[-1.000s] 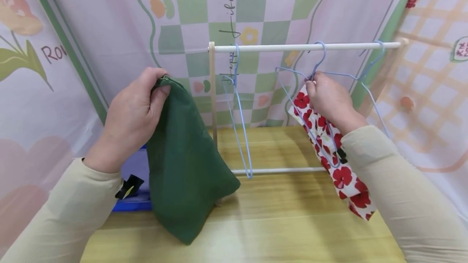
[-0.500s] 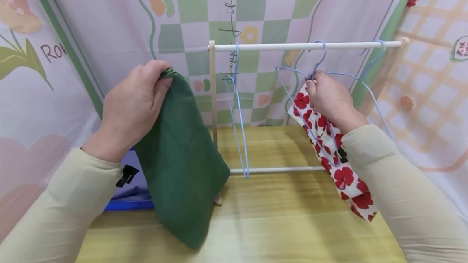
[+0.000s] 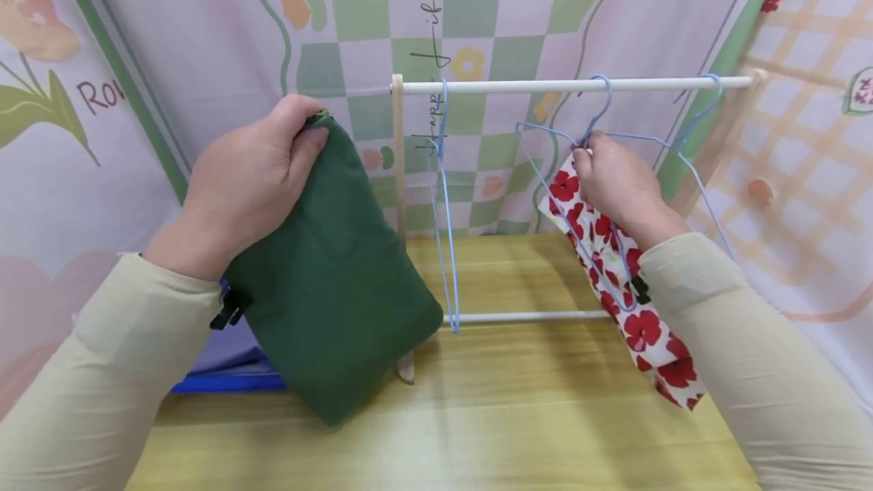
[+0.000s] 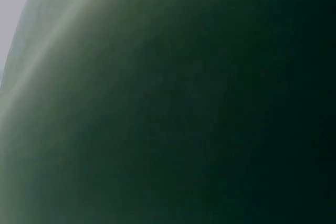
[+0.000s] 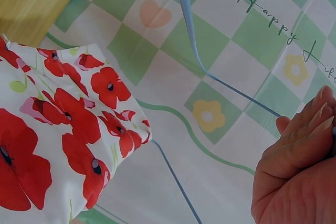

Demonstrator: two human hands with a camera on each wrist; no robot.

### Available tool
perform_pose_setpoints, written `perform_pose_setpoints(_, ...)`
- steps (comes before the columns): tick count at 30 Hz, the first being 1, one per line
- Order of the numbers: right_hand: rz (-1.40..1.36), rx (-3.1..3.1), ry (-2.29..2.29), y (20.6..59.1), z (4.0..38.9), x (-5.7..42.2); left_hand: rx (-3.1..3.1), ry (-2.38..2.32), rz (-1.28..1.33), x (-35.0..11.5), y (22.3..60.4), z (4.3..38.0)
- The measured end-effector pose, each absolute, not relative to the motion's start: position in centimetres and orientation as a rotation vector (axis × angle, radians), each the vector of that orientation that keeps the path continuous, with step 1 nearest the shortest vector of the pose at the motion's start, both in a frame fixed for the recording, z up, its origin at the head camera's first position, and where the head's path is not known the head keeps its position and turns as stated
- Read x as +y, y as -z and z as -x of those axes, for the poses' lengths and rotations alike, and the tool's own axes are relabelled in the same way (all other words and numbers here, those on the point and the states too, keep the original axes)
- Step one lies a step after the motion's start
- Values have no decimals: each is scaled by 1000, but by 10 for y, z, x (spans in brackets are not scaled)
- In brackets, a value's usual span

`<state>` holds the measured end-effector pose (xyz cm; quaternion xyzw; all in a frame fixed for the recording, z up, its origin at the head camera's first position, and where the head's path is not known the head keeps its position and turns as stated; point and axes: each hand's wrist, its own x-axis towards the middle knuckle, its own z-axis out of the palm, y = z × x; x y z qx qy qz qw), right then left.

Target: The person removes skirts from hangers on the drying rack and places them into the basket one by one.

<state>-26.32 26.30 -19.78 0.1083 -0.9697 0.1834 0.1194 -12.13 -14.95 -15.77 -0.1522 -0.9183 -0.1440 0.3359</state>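
In the head view, my left hand (image 3: 252, 180) pinches the top edge of a dark green cloth (image 3: 334, 286), which hangs down in front of the rack's left post. This cloth fills nearly all of the left wrist view. My right hand (image 3: 624, 180) grips the neck of the middle blue hanger (image 3: 535, 161), just below its hook on the rod. A white cloth with red flowers (image 3: 641, 328) hangs by that hanger, partly behind the right forearm. The right wrist view shows the flowered cloth (image 5: 68, 124) apart from the curled fingers (image 5: 299, 156).
A white rod (image 3: 505, 87) runs across the wooden rack. Other blue hangers hang at its left (image 3: 446, 233) and right (image 3: 699, 173). Behind the green cloth, a blue tray (image 3: 232, 383) holds purple cloth (image 3: 235, 358) on the wooden table (image 3: 477, 415). Printed curtains surround the table.
My left hand has risen slightly, and the green cloth has spread wider, its lower corner shifting left and up since half a second ago. The right hand stays at the hanger.
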Motion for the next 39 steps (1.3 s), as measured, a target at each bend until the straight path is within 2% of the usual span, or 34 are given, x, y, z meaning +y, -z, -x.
perform_pose_setpoints(11,-314,-2839,-526,198,262,264,-2432,389,440,-149,148,118)
perform_pose_setpoints(24,-313,-2855,-546,198,264,264,-2637,561,321,-154,141,115)
perform_pose_setpoints(39,-309,-2848,-542,198,265,264,-2516,445,537,-164,140,117)
